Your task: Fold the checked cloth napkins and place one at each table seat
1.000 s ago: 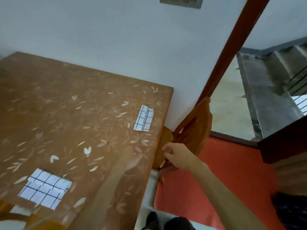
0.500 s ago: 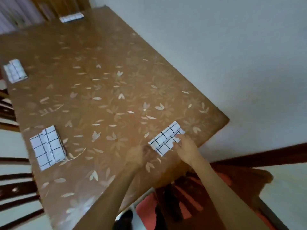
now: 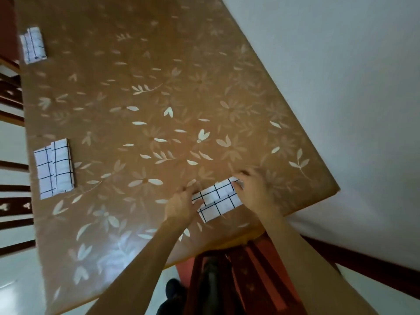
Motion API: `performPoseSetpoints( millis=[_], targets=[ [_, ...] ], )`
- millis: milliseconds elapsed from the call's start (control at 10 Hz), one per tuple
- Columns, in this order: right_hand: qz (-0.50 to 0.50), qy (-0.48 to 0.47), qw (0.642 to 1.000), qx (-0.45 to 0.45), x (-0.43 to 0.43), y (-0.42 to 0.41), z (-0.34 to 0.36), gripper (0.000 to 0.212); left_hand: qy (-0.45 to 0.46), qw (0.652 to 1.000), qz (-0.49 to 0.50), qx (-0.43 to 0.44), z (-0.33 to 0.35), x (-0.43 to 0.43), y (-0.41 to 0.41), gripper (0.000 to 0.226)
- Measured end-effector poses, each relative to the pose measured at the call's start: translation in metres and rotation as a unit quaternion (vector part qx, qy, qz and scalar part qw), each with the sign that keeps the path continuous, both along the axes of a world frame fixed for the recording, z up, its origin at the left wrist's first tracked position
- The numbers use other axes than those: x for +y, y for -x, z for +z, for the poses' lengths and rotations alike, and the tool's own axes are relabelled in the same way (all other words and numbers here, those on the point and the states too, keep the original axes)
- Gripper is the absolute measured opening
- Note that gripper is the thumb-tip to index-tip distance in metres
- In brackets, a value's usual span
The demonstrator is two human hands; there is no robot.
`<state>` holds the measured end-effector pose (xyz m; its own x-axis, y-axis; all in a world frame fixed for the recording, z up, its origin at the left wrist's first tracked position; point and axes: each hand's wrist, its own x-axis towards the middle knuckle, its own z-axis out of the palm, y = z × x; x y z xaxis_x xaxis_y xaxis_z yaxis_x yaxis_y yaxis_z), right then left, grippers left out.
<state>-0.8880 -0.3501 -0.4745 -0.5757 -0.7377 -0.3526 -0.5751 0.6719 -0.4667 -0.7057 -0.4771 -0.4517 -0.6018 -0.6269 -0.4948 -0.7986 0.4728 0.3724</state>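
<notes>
Head view: what lies on the shiny brown table (image 3: 159,87) with pale flowers?
— Folded white cloths with thin black squares. The near napkin (image 3: 218,198) is at 5 o'clock, the side napkin (image 3: 54,169) at 9, the far napkin (image 3: 33,45) at 11.
— And the hands?
— The left hand (image 3: 181,205) lays straight fingers on the near napkin's left end. The right hand (image 3: 254,189) covers its right end; pinching or pressing, nobody can tell.
</notes>
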Motion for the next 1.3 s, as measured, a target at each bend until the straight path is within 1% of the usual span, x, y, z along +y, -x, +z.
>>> performPoseSetpoints(
  millis=[100, 200, 400, 500, 600, 700, 800, 900, 1000, 1100, 1200, 1300],
  targets=[
    [-0.007, 0.026, 1.0, -0.001, 0.012, -0.006, -0.004, 0.033, -0.009, 1.0, -0.011, 0.001, -0.004, 0.005, -0.007, 0.049],
    [-0.007, 0.042, 0.999, -0.014, 0.025, -0.014, -0.006, 0.032, -0.017, 1.0, -0.02, -0.007, -0.009, 0.015, -0.014, 0.048],
    [0.003, 0.03, 0.999, -0.03, 0.057, -0.029, -0.009, 0.033, -0.006, 0.996, -0.075, -0.043, -0.009, 0.042, -0.027, 0.045],
    [0.001, 0.04, 0.999, -0.026, 0.064, -0.032, -0.01, 0.031, 0.006, 0.995, -0.085, -0.051, -0.011, 0.046, -0.029, 0.043],
    [0.009, 0.048, 0.999, -0.002, 0.065, -0.034, -0.009, 0.031, 0.006, 0.995, -0.089, -0.049, -0.009, 0.043, -0.029, 0.04],
    [0.002, 0.055, 0.998, 0.01, 0.064, -0.034, -0.004, 0.035, 0.008, 0.995, -0.089, -0.039, -0.007, 0.039, -0.029, 0.04],
    [0.002, 0.063, 0.998, 0.021, 0.064, -0.038, 0.003, 0.037, 0.012, 0.996, -0.083, -0.044, 0.003, 0.039, -0.031, 0.046],
    [-0.015, 0.049, 0.999, 0.008, 0.066, -0.046, 0.013, 0.041, 0.019, 0.995, -0.094, -0.034, 0.011, 0.042, -0.036, 0.055],
    [-0.019, 0.017, 0.999, 0.031, 0.07, -0.062, 0.023, 0.044, 0.021, 0.995, -0.094, -0.037, 0.023, 0.048, -0.046, 0.055],
    [-0.034, 0.003, 0.999, 0.031, 0.074, -0.082, 0.036, 0.042, 0.016, 0.991, -0.134, -0.015, 0.035, 0.051, -0.058, 0.05],
    [-0.028, 0.007, 0.999, 0.036, 0.081, -0.108, 0.049, 0.036, 0.023, 0.989, -0.145, 0.007, 0.049, 0.051, -0.077, 0.047],
    [-0.037, -0.023, 0.999, 0.023, 0.074, -0.136, 0.066, 0.034, 0.065, 0.984, -0.167, -0.006, 0.051, 0.041, -0.101, 0.043]
  ],
)
